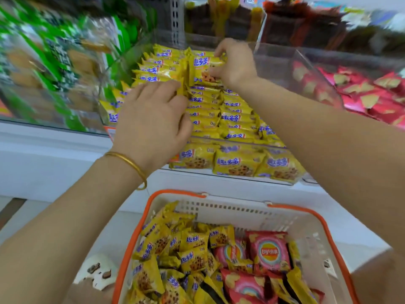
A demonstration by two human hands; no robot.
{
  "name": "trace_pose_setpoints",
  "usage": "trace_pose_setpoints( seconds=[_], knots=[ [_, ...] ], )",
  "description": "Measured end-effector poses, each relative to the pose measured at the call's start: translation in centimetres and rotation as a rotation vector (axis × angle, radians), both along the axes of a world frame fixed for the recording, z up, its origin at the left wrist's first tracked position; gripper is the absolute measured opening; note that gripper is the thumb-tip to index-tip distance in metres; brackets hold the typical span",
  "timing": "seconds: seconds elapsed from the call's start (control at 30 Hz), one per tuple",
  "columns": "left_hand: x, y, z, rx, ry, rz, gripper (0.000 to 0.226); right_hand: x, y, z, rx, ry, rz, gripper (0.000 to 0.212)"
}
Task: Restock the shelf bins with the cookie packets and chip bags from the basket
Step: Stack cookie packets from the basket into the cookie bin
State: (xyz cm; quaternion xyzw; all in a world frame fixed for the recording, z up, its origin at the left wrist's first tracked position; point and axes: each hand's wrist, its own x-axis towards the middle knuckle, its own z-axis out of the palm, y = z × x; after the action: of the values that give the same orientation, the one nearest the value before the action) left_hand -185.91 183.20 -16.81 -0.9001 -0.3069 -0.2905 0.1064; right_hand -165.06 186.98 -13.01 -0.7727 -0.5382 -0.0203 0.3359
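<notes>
The right hand [236, 62] pinched one cookie packet [203, 69] between the thumb and curled fingers at the far end of the clear shelf bin [236, 141]. The packet was yellow, with blue lettering and a chocolate-chip cookie print. The left hand [151, 119] lay with its fingers together and nearly straight, tips pressed against the upright packets [184, 84] in the same bin. At the near edge, the white basket [241, 208] with an orange rim held loose packets [192, 244] at left and pink-red chip bags [267, 253] at right.
</notes>
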Motion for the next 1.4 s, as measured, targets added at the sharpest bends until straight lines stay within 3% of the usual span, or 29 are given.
trace_pose_setpoints(
  seconds=[0.27, 0.73, 0.93, 1.07, 1.23, 1.4],
  knots=[
    [0.2, 0.1, -0.4, 0.061, -0.033, 0.012, 0.035, 0.5, 1.6, -0.7, -0.032, -0.073, -0.118, 0.035],
    [0.2, 0.0, -0.6, 0.082, -0.124, -0.041, 0.032, 0.2, 0.0, 0.2, -0.208, -0.134, -0.028, 0.051],
    [-0.4, -3.0, 0.0, 0.244, -0.2, -0.202, 0.025, -2.3, -9.2, 2.7, -0.008, -0.219, 0.067, 0.041],
    [0.6, -6.2, -1.6, 0.248, -0.124, -0.328, 0.021, -3.5, -18.6, 1.6, -0.061, -0.119, 0.218, 0.026],
    [2.0, -9.5, -4.9, 0.134, 0.077, -0.453, 0.02, -1.0, -24.8, -4.2, -0.337, 0.261, 0.268, 0.014],
    [3.1, -12.8, -9.3, -0.058, 0.361, -0.531, 0.023, 2.8, -26.5, -14.6, -1.031, -0.086, 0.294, 0.016]
  ],
)
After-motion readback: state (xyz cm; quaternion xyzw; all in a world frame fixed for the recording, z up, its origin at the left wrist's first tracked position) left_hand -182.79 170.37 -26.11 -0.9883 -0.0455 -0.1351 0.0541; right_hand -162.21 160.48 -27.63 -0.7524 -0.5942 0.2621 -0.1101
